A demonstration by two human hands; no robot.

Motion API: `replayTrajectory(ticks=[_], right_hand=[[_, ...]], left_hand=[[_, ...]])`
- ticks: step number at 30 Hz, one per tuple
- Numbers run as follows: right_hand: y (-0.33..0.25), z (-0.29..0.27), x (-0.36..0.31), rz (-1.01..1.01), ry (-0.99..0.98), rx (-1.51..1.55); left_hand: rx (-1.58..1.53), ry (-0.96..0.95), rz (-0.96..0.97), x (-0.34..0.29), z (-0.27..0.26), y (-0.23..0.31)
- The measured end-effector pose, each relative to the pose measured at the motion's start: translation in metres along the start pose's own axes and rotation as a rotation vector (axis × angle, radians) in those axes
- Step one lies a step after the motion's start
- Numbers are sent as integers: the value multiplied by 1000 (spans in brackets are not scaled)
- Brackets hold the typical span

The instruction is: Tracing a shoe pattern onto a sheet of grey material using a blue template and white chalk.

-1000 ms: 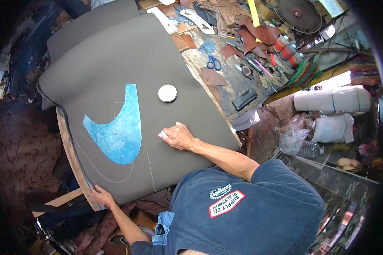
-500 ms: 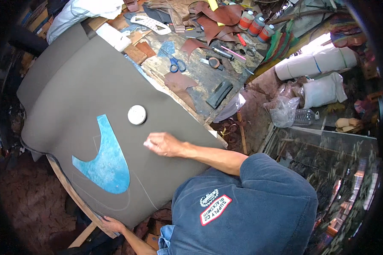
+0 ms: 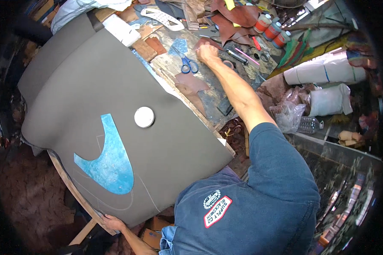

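Observation:
My right hand (image 3: 207,53) is stretched over the cluttered workbench (image 3: 161,66), its fingers bunched and lowered at a brown leather scrap (image 3: 209,41). Whatever they may hold cannot be made out. At the near left corner of the dark grey sheet (image 3: 85,89), my left hand (image 3: 113,222) has its fingers closed round the edge of the wooden board (image 3: 70,183) underneath. On the sheet lies a blue curved template (image 3: 113,168), with thin pale outlines drawn around it. A round white-topped tin (image 3: 144,117) sits to the right of the template.
Blue-handled scissors (image 3: 189,66) lie on the bench left of my right forearm. Beyond are a white perforated plastic piece (image 3: 162,19) and several red-labelled bottles (image 3: 271,30). White wrapped rolls (image 3: 325,68) and a clear plastic bottle (image 3: 309,124) lie on the right.
My right hand has moved from above the sheet, away and to the right, onto the bench. My left hand stays at the corner. The view has shifted slightly.

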State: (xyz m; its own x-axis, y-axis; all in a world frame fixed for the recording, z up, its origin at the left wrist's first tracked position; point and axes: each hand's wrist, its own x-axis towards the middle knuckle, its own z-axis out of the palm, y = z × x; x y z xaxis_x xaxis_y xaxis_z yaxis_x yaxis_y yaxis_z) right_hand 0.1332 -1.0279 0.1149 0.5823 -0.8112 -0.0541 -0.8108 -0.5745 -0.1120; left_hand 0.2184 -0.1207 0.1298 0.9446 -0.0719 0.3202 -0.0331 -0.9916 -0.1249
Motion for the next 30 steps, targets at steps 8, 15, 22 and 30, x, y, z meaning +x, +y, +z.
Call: replayTrajectory(ticks=[8,15,22,30], right_hand=[[31,-9,29,-155,82,-98],[-62,-143,-147,-525,663,307],[-183,-99,-422,-944,-509,553],[-168,-64,-373,-754,-126,491]], left_hand=[[-26,-54,1,8,-6,-2],[-915,-142,-364,11,-103,122],[-1144,-543,-293,-52,-136,245],[-761,-159,273,-98,-134,285]])
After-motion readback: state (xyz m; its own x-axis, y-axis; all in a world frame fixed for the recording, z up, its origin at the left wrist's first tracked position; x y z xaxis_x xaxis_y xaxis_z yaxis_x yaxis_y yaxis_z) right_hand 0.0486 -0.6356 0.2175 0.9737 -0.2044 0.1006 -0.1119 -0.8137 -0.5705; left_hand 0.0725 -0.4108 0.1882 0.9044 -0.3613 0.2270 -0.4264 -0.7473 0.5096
